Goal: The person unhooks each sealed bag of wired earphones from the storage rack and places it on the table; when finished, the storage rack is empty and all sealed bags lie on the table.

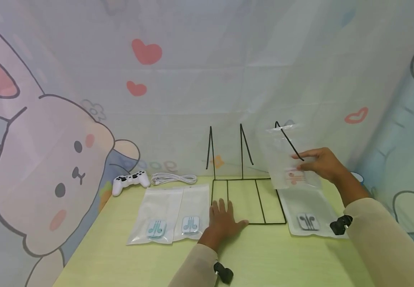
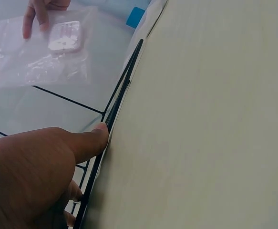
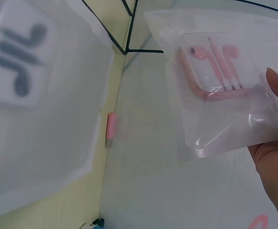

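My right hand (image 1: pixel 321 163) pinches a translucent plastic bag (image 1: pixel 276 171) at its right side, thumb in front. Inside the bag a pink pair of earphones (image 3: pixel 220 67) sits in a clear square case. The bag hangs upright at the rightmost hook (image 1: pixel 288 140) of a black wire rack (image 1: pixel 260 201), and the hook overlaps its upper part in the head view. My left hand (image 1: pixel 224 219) rests on the rack's base with fingers spread, its thumb along the front rail in the left wrist view. The rack's two other hooks (image 1: pixel 242 147) carry nothing.
Two bagged earphone sets with blue marks (image 1: pixel 156 229) lie left of the rack. A bag with black earphones (image 1: pixel 308 221) lies at its right. Behind are a white game controller (image 1: pixel 130 181), a coiled white cable (image 1: pixel 174 178) and a cartoon-printed backdrop (image 1: pixel 192 79).
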`<state>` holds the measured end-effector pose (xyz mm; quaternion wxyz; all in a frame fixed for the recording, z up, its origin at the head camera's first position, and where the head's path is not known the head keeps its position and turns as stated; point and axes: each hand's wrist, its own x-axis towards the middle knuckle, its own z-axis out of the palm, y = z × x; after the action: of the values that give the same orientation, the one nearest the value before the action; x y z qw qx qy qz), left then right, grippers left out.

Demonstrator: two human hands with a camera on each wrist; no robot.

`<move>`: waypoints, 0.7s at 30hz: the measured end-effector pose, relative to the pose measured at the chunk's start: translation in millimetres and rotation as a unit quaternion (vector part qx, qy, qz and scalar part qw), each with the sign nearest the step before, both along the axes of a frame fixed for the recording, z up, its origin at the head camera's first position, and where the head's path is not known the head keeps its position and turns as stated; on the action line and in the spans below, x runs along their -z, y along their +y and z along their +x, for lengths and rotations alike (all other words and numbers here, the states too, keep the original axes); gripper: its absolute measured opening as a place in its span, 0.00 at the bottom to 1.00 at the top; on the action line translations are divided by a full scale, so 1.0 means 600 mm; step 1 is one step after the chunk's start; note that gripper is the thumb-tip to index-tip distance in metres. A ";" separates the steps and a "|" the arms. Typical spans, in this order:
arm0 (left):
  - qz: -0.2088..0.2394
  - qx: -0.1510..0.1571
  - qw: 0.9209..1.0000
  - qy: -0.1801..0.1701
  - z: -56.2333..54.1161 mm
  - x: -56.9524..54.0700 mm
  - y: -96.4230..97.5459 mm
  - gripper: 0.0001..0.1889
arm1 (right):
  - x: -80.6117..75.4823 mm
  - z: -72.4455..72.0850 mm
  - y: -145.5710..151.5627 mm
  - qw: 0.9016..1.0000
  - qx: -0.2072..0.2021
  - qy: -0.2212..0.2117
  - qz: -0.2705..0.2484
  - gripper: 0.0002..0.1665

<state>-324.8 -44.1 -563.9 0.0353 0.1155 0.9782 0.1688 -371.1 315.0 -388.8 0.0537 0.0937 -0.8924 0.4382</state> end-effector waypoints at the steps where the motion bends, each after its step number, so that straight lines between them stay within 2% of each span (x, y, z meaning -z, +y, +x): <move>1: 0.001 0.000 1.000 0.002 0.000 0.000 0.000 0.53 | -0.001 0.002 0.001 1.000 -0.002 0.002 0.003 0.28; 5: 0.007 0.002 1.000 0.000 0.006 -0.010 -0.002 0.54 | -0.005 0.011 0.005 1.000 -0.011 0.012 0.012 0.29; 11: 0.003 0.004 1.000 -0.007 0.015 -0.024 0.000 0.53 | -0.012 0.030 0.016 0.998 -0.003 0.010 0.057 0.27; 21: -0.004 0.009 1.000 -0.010 0.024 -0.032 -0.004 0.53 | -0.020 0.058 0.028 0.995 -0.019 0.010 0.096 0.22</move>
<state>-310.4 -46.7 -544.7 0.0473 0.1225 0.9774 0.1656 -336.0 331.7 -376.9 0.0448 0.1192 -0.9277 0.3509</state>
